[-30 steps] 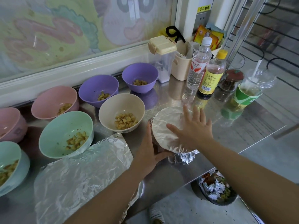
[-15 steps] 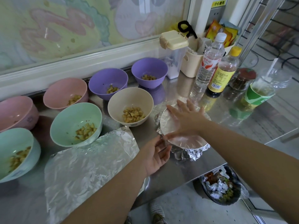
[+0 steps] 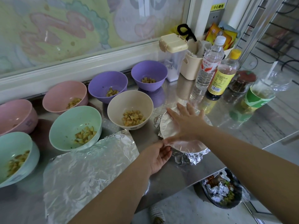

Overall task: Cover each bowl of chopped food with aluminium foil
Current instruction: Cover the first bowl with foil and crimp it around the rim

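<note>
A foil-covered bowl (image 3: 187, 149) stands near the steel counter's front edge. My right hand (image 3: 186, 122) lies flat on its foil top with fingers spread. My left hand (image 3: 157, 156) hovers at the bowl's near-left side, palm up, fingers loosely bent, its fingertips at the foil rim. A loose sheet of aluminium foil (image 3: 87, 172) lies flat to the left. Uncovered bowls with chopped food: beige bowl (image 3: 129, 109), green bowl (image 3: 74, 126), two purple bowls (image 3: 107, 85) (image 3: 148, 74), pink bowl (image 3: 64, 96), a second green bowl (image 3: 16, 157).
Another pink bowl (image 3: 15, 115) sits at the far left. Two bottles (image 3: 207, 68) (image 3: 224, 73), a jar (image 3: 242, 81), a lidded drink cup (image 3: 258, 94) and a cream caddy (image 3: 191, 67) crowd the back right. Below the counter edge, a bin (image 3: 221, 191) holds foil scraps.
My left hand came off the bowl's side and turned palm up beside it. My right hand stayed flat on the foil top while the view shifted.
</note>
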Action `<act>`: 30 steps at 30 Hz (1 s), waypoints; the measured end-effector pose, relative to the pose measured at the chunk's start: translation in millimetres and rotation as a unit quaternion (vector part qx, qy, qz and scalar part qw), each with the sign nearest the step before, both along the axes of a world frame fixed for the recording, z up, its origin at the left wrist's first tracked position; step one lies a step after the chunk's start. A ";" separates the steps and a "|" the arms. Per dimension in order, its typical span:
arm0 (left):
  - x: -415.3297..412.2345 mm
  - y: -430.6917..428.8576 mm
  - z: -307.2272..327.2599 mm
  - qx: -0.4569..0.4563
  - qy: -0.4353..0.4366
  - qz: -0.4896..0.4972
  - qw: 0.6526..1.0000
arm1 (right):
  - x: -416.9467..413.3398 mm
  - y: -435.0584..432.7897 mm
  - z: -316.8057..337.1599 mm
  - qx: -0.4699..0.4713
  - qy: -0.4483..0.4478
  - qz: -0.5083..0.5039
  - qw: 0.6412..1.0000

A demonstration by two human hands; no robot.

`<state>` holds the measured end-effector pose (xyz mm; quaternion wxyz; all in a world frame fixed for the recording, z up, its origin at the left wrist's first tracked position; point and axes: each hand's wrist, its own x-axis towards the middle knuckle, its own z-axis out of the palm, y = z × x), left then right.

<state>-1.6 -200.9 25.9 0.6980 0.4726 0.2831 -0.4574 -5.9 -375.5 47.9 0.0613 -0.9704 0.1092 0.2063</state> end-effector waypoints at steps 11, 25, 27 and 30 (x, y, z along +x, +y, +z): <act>-2.1 22.4 -1.1 0.008 -0.218 -0.145 0.965 | 0.9 -0.7 -1.9 -0.002 -0.001 0.000 1.000; 35.0 25.1 -13.2 0.203 -0.571 -0.360 0.709 | 1.0 0.8 -4.3 -0.008 -0.004 -0.003 1.000; 41.5 23.9 -10.7 0.211 -0.581 -0.375 0.691 | 0.7 1.0 -5.1 -0.009 -0.009 -0.002 1.000; 53.1 21.3 -4.8 0.227 -0.618 -0.400 0.637 | 0.2 1.1 -5.4 -0.013 -0.011 -0.002 1.000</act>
